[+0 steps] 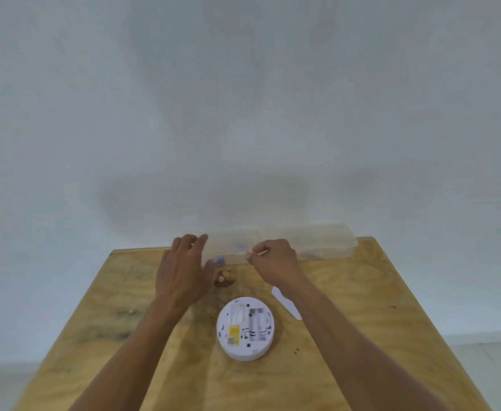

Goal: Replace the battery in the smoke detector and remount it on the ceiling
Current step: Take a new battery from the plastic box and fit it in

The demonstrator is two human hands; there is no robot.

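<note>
A round white smoke detector (pixel 245 328) lies back side up on the wooden table (pixel 361 307), its battery bay open and empty, with a yellow label beside the bay. A clear plastic box (pixel 311 240) stands at the table's far edge. My left hand (pixel 182 269) rests against the box's left end with the fingers spread. My right hand (pixel 275 261) is at the box's front edge, its fingers pinched on the rim or lid. Small blue items show dimly inside the box, near my hands.
A flat white piece (pixel 286 301), possibly the battery cover, lies right of the detector under my right forearm. A small brown lump (pixel 224 278) sits between my hands. A white wall rises behind the table. The floor shows at both lower sides.
</note>
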